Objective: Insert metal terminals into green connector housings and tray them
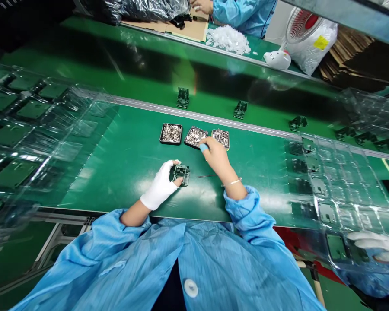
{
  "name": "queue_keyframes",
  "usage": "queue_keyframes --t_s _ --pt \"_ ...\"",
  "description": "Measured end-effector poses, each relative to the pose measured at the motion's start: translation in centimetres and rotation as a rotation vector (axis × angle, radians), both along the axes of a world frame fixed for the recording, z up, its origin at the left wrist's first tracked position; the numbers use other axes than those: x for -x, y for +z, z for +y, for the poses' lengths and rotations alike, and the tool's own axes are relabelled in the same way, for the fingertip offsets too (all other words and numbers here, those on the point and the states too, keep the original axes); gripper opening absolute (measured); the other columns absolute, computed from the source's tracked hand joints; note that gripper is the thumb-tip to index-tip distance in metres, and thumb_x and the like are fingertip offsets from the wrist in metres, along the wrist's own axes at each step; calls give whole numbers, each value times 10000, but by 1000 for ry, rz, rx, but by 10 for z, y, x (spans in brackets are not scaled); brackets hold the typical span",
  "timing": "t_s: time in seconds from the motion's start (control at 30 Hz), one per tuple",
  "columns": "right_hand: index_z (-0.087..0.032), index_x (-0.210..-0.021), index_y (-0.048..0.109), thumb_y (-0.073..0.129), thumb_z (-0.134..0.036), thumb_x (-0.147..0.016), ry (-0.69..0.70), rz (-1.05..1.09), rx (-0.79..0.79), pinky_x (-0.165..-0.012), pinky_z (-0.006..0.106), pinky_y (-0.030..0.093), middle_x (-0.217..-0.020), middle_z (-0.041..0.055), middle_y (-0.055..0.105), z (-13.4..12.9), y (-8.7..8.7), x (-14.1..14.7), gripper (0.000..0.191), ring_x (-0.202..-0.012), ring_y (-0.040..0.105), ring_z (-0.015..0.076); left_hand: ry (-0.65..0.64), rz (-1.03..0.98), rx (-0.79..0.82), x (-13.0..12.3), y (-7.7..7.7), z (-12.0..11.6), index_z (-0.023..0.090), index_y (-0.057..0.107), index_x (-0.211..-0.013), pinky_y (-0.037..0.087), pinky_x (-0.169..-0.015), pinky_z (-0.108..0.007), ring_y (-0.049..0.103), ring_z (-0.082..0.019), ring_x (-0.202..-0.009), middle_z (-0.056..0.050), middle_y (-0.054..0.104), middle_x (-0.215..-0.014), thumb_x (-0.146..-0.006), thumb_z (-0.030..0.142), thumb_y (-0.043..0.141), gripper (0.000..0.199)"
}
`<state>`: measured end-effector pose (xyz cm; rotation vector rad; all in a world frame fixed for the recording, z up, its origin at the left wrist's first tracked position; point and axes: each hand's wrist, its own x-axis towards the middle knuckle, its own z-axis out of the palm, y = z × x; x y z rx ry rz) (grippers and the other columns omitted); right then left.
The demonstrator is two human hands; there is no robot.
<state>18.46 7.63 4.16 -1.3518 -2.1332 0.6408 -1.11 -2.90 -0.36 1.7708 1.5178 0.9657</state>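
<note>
My left hand (162,183), in a white glove with bare fingertips, grips a green circuit board assembly (183,172) by its left side, just above the green bench. Bare except for a blue finger cot, my right hand (214,155) reaches to the near right edge of the middle black tray (194,135). Its thumb and index finger come together there over small silvery metal parts; whatever they pinch is too small to make out. Similar parts fill the left tray (170,133) and the right tray (220,137). A thin dark rod (206,176) lies below my right hand.
Clear plastic blister trays holding boards stand on the left (16,134) and right (327,185). Behind a metal rail (194,114), several board assemblies (183,97) sit on a green strip. A co-worker's sleeve (236,15) shows at the back, another's gloved hand (376,244) at right.
</note>
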Motion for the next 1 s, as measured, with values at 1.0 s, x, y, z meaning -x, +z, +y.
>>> queue_keyframes --t_s 1.0 --pt "-137 -1068 625 347 4 -771 -33 -122 -28 -944 339 419 -1105 113 659 50 -22 10 431 -1052 566 242 118 -24 -61 24 36 13 179 652 -1022 502 -984 -387 639 -227 -1053 -82 687 -1097 -853 377 496 304"
